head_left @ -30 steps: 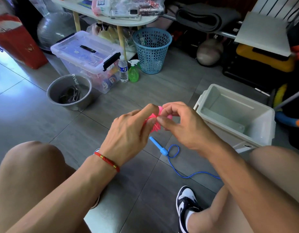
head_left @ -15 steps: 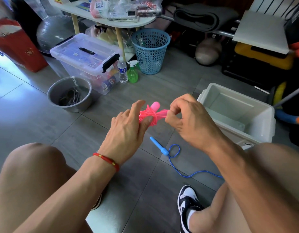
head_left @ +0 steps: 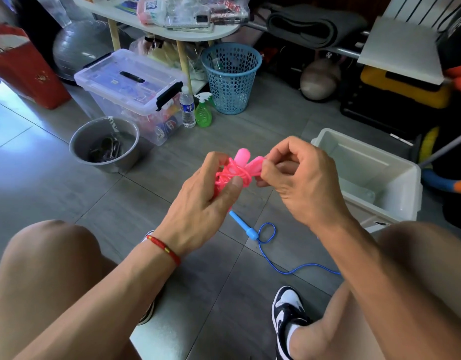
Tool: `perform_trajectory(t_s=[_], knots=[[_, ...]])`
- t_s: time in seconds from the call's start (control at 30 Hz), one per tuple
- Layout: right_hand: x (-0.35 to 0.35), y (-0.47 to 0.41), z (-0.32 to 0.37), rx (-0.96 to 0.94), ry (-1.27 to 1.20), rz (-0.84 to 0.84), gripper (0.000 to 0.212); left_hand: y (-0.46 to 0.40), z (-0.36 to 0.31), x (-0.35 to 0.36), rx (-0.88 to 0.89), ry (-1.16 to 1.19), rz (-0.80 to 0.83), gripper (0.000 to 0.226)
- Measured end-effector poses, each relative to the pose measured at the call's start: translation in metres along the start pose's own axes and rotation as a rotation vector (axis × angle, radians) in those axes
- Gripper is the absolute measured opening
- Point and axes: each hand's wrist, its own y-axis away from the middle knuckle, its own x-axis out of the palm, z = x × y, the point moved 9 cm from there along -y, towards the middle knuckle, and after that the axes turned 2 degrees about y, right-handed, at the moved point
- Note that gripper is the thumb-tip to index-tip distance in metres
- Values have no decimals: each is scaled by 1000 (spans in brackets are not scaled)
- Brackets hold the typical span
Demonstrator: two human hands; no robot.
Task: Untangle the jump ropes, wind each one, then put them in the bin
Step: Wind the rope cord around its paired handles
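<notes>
Your left hand [head_left: 211, 201] grips the wound pink plastic jump rope [head_left: 235, 172]; your right hand [head_left: 299, 178] pinches its handle end, which points toward two o'clock. The open white plastic bin [head_left: 395, 175] sits at three o'clock, nearer your right hand.

Pink rope [head_left: 233, 175] wound; blue rope [head_left: 269, 245] floored; bin [head_left: 395, 203] open.

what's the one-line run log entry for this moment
step: winding pink jump rope | left hand: holds bundle | right hand: pinches its handle | blue jump rope: unwound on floor | white bin: no rope visible inside
</notes>
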Motion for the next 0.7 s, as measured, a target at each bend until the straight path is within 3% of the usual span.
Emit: perform_trajectory(t_s=[0.17, 0.37, 0.53, 0.7], knots=[[6, 6, 8, -21, -22, 35, 10, -1, -9, -6, -8, -68, -81, 44], [12, 2, 5, 12, -98, 96, 13, -5, -7, -14, -12, -202, -152, 45], [17, 3, -1, 59, -294, 162, 8, -4, -12, -19, 13, -178, -147, 43], [27, 6, -5, 119, -410, 275, 21, -1, -15, -26, 80, -207, -125, 44]])
